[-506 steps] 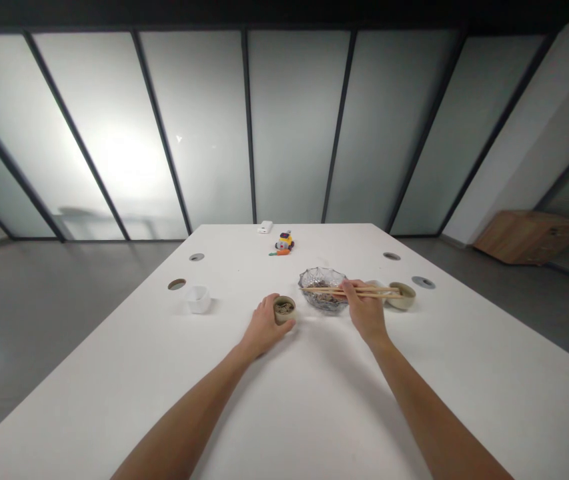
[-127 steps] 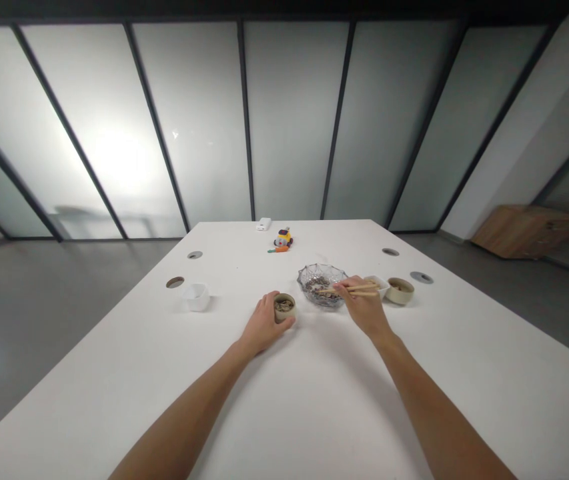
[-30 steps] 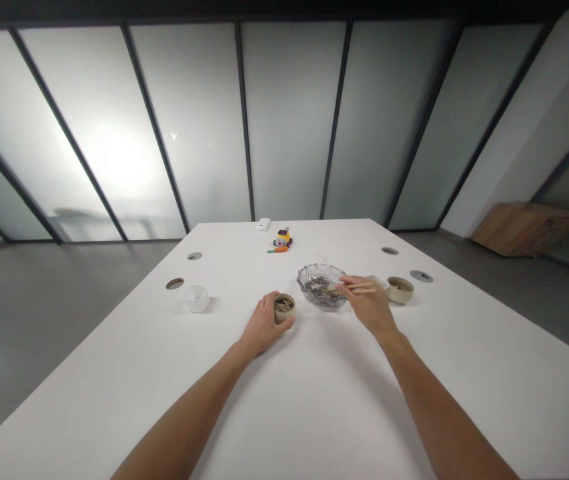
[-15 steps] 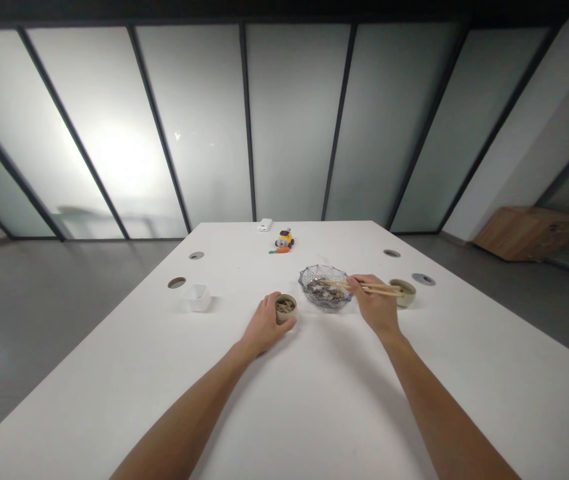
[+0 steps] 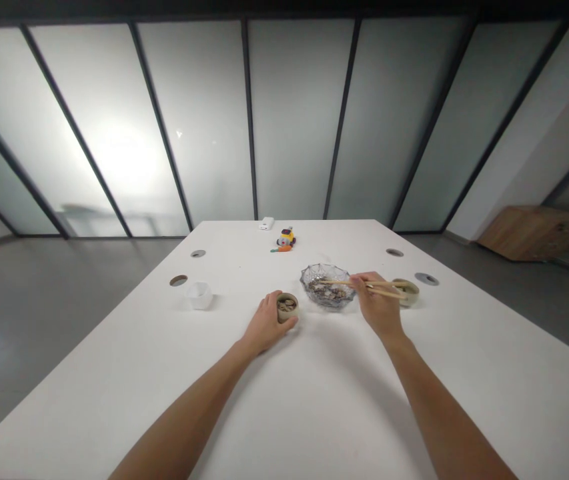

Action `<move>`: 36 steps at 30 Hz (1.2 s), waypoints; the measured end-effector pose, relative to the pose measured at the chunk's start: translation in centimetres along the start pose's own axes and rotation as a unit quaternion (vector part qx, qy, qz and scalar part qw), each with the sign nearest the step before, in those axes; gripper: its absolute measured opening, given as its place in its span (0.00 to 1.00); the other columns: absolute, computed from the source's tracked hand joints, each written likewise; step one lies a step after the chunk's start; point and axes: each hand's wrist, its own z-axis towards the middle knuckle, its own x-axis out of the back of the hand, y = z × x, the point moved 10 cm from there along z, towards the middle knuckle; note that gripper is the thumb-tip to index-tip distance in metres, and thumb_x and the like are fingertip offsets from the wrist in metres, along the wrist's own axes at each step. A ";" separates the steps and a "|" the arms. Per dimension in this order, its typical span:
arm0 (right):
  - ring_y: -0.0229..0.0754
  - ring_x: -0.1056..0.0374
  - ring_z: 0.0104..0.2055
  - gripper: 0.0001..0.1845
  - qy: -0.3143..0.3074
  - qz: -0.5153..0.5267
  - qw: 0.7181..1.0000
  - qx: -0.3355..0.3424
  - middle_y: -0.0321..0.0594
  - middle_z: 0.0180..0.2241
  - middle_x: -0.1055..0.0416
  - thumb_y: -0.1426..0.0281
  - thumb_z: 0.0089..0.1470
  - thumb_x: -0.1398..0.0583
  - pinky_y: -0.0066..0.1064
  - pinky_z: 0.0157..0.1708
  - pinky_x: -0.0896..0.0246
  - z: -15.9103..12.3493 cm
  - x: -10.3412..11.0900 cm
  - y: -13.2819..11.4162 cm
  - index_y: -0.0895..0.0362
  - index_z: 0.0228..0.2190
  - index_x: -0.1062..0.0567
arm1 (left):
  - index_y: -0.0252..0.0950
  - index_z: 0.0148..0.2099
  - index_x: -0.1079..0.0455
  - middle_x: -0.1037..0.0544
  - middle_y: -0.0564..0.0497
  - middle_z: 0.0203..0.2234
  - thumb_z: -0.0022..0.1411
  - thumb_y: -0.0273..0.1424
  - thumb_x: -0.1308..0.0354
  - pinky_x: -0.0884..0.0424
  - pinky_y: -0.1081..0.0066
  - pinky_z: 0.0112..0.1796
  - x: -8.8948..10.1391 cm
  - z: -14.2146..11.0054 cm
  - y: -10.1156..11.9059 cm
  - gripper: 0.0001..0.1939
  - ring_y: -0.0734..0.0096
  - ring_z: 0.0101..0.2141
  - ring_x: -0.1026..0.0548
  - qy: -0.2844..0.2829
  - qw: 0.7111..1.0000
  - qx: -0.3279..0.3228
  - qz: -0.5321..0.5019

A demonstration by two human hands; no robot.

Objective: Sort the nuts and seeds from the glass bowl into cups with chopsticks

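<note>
My left hand (image 5: 270, 320) is wrapped round a small beige cup (image 5: 288, 316) that stands on the table. Pale, flat pieces like seeds (image 5: 287, 304) lie in this cup. In my right hand (image 5: 377, 303) is a pair of wooden chopsticks (image 5: 381, 287), with their tips inside a clear faceted glass bowl (image 5: 328, 303). Small brown and grey pieces (image 5: 325, 291) cover the bowl's bottom; whether the tips pinch one is too small to tell. Beyond my right hand stands a second beige cup (image 5: 414, 295), partly behind the chopsticks' rear ends.
A small white translucent container (image 5: 199, 297) stands at the left of the white table (image 5: 284, 393). Toward the far edge are a yellow toy car (image 5: 287, 237), a toy carrot (image 5: 282, 249) and a white box-like object (image 5: 266, 224). Round holes (image 5: 179, 281) pierce the tabletop on both sides.
The chopsticks' rear ends have spread a little further apart, while the tips stay in the glass bowl. My left hand keeps its hold on the cup. The view has shifted very slightly.
</note>
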 end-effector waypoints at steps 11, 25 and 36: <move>0.51 0.27 0.34 0.37 -0.045 -0.121 0.989 0.071 0.47 0.30 0.22 0.40 0.68 0.56 0.43 0.39 0.35 -0.1 -1.5 2.8 0.53 0.28 0.23 | 0.37 0.65 0.39 0.28 0.38 0.59 0.60 0.36 0.33 0.35 0.52 0.62 0.0 0.0 0.0 0.34 0.49 0.60 0.29 -0.002 1.000 0.001 -0.007; 0.51 0.24 0.35 0.34 -0.022 -0.063 0.997 0.028 0.47 0.31 0.20 0.39 0.64 0.49 0.45 0.40 0.30 0.1 -0.6 3.7 0.52 0.28 0.23 | 0.38 0.65 0.38 0.28 0.39 0.59 0.60 0.36 0.33 0.35 0.54 0.62 0.2 -0.1 0.0 0.34 0.49 0.60 0.29 0.003 1.000 -0.002 -0.014; 0.51 0.21 0.33 0.26 -0.047 0.303 0.936 -0.170 0.42 0.30 0.21 0.41 0.53 0.34 0.49 0.37 0.18 -1.2 -4.1 2.6 0.52 0.28 0.22 | 0.38 0.65 0.37 0.27 0.39 0.59 0.59 0.36 0.32 0.34 0.53 0.61 0.2 -0.1 0.1 0.34 0.49 0.59 0.29 0.008 1.000 0.000 -0.010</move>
